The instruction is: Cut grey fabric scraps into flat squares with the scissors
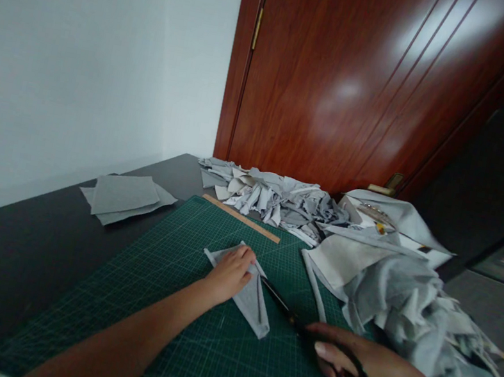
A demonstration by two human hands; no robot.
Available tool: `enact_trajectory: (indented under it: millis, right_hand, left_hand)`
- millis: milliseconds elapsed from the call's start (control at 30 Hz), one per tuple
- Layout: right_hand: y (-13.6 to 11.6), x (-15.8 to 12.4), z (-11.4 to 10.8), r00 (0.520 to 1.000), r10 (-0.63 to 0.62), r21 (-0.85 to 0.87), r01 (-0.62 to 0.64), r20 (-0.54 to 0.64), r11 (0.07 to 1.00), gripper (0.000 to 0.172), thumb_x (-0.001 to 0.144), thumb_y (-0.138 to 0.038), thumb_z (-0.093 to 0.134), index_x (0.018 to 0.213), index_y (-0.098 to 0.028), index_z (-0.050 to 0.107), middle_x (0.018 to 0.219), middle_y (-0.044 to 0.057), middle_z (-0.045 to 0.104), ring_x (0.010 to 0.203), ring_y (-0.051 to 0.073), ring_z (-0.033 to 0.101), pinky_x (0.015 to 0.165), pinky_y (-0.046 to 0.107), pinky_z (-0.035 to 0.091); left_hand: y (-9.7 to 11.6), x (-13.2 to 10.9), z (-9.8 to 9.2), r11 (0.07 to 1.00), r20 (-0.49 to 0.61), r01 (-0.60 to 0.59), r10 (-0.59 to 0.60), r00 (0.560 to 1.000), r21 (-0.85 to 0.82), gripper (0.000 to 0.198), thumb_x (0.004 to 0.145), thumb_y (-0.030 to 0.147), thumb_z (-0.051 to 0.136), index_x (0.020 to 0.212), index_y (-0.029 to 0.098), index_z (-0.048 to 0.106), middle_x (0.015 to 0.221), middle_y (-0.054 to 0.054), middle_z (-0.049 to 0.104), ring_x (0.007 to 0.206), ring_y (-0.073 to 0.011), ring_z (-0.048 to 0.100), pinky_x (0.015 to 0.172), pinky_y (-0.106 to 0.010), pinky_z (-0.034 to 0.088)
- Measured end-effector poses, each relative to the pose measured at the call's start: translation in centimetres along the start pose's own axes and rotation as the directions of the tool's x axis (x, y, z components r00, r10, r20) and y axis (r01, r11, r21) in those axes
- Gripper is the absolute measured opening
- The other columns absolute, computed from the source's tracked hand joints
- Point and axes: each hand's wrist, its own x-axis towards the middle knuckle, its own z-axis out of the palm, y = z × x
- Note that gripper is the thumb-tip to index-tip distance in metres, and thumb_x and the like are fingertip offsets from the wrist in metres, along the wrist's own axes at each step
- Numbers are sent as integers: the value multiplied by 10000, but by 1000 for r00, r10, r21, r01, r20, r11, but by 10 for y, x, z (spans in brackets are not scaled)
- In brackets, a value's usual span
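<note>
Single head-worn camera is looking forward and down over the green cutting mat (220,371), facing the white wall (75,53) and brown door (310,82) beyond. It's sitting near, above the left hand (231,271) and right hand (348,361).

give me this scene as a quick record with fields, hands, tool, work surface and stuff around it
left hand: on a small grey cloth piece; the hand hides part of it
right hand: holding black scissors; the hand is around the handles
scissor tips: at the cloth's right edge; open or closed unclear
surface: green gridded mat on a dark table
mat's far edge: tan strip
behind mat: heap of scraps
left of mat: flat grey pieces
right: bunched grey fabric
</note>
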Motion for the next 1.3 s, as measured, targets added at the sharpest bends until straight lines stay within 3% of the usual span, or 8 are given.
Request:
enact_trajectory:
  millis: [133, 433, 733, 1033, 1300]
  right_hand:
    - [-2, 8, 2, 1000, -26, -12, 26, 6, 1000, 843, 691, -762, 618, 1299, -200, 462, 652, -56, 508, 493, 79, 493, 450, 179, 411]
    - [-8, 14, 6, 1000, -17, -11, 17, -16, 1000, 709, 723, -716, 627, 1191, -197, 509, 677, -53, 512, 516, 82, 505, 464, 193, 440]
    - [-13, 24, 4, 1000, -21, 7, 21, 6, 1000, 645, 717, -704, 647, 1089, -193, 519, 680, -64, 518, 521, 73, 518, 460, 186, 452]
    - [-18, 31, 4, 998, -31, -48, 33, 54, 998, 627, 712, -749, 607, 966, -192, 474, 668, -70, 527, 470, 63, 530, 405, 165, 409]
    - [-18, 37, 7, 997, -76, -33, 77, 23, 996, 589, 745, -728, 592, 961, -194, 472, 628, -80, 505, 445, 57, 488, 387, 161, 381]
  left_hand:
    - [-3, 2, 0, 999, -20, -41, 42, 999, 34, 112, 865, 176, 559, 959, 221, 597, 1111, -56, 564, 1139, -233, 505, 1027, -377, 393]
    - [-6, 1, 5, 994, 38, -89, 87, 995, 70, 439, 918, 316, 549, 1352, 282, 494, 1437, -29, 490, 1326, -252, 392, 1090, -426, 294]
    - [-14, 9, 6, 997, 65, -17, 13, 998, 69, 781, 846, 502, 600, 1494, 193, 291, 1459, -139, 451, 1329, -286, 414, 1062, -423, 327]
    - [-12, 9, 6, 997, 61, 4, -8, 998, 71, 833, 833, 513, 597, 1511, 208, 220, 1478, -118, 437, 1349, -293, 385, 1057, -427, 326]
    - [-11, 9, 5, 999, 72, -4, 1, 997, 51, 848, 834, 490, 595, 1517, 197, 185, 1465, -110, 458, 1364, -285, 365, 1065, -434, 313]
